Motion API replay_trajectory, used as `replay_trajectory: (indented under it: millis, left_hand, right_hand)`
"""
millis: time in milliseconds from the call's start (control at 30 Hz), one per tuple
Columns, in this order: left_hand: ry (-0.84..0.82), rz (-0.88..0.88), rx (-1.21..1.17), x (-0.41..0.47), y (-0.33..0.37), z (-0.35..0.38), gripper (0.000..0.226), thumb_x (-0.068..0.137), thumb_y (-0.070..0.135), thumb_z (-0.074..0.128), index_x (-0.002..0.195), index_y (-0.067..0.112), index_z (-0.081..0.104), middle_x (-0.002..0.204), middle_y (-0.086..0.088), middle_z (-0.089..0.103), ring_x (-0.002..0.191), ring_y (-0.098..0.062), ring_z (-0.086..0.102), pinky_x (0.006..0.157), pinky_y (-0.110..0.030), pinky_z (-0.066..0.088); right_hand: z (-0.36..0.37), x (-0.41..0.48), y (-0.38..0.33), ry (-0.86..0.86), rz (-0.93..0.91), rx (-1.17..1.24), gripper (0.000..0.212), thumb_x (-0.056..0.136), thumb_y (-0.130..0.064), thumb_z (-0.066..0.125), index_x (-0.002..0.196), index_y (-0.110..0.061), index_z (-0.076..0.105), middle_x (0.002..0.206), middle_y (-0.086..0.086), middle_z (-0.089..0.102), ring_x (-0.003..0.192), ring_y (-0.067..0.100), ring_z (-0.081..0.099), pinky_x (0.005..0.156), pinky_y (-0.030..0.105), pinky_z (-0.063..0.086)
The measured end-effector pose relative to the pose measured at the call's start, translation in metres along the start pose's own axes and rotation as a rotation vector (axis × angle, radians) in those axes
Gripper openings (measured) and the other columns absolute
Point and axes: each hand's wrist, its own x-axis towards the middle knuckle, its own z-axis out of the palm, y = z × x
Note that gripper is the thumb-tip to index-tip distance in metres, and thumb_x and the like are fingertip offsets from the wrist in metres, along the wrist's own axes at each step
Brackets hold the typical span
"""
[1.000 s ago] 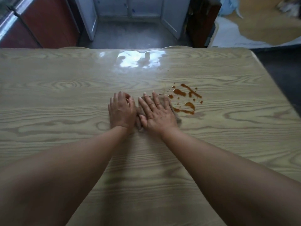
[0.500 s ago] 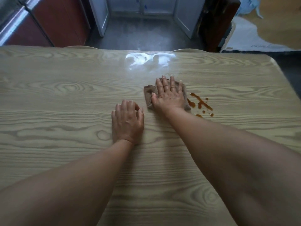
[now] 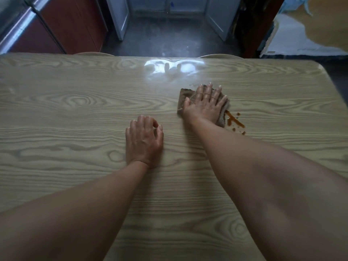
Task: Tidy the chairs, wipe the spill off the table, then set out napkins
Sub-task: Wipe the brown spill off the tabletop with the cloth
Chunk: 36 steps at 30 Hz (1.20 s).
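A person's right grip (image 3: 204,107) is pressing flat on a crumpled brown terry cloth (image 3: 185,96), fingers straight and spread wide, pointing toward 12 o'clock, with nothing curled round the fabric. The cloth is lying on a pale, glossy wood-grain surface (image 3: 75,129), toward 1 o'clock from the middle of the view. One corner of it is sticking out past the thumb at 10 o'clock of the palm, and a rumpled edge is showing under the little-finger side at 4 o'clock.

A reddish-brown liquid spill (image 3: 234,121) is sitting at 4 o'clock of the cloth. Its long streak is touching the fabric's edge, and small droplets are trailing off farther toward 4 o'clock.

The left grip (image 3: 144,140) is resting on the bare surface at 7 o'clock of the right one, well apart from the cloth. Its fingers are loosely curled, the tips are touching the wood grain, and it is holding nothing.

A white window glare (image 3: 169,67) is shining on the surface at 12 o'clock. Two pale rounded chair backs (image 3: 92,53) are peeking just over the far edge, one at 11 o'clock and one at 1 o'clock. Beyond them a grey floor (image 3: 165,38) is showing, with dark red cabinets (image 3: 71,25) standing at 10 o'clock.
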Motion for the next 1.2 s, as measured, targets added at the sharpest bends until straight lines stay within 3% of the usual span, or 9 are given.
replay_trajectory:
  millis: [667, 1200]
  left_hand:
    - [0.004, 0.058, -0.037, -0.006, 0.002, -0.006, 0.03, 0.088, 0.041, 0.037, 0.092, 0.016, 0.054, 0.1, -0.012, 0.054, 0.096, -0.034, 0.05, 0.081, -0.044, 0.038]
    - [-0.027, 0.07, 0.013, -0.005, 0.003, -0.006, 0.027, 0.088, 0.041, 0.037, 0.092, 0.019, 0.053, 0.099, -0.008, 0.054, 0.096, -0.032, 0.05, 0.084, -0.043, 0.04]
  right_hand:
    - [0.029, -0.116, 0.058, 0.041, -0.311, -0.102, 0.069, 0.098, -0.05, 0.017, 0.154, -0.018, -0.009, 0.16, 0.01, -0.019, 0.146, 0.032, -0.022, 0.116, 0.053, -0.013]
    - [0.005, -0.027, 0.037, -0.008, -0.262, -0.124, 0.066, 0.099, -0.047, 0.016, 0.155, -0.02, -0.006, 0.162, 0.004, -0.015, 0.147, 0.029, -0.019, 0.118, 0.05, -0.011]
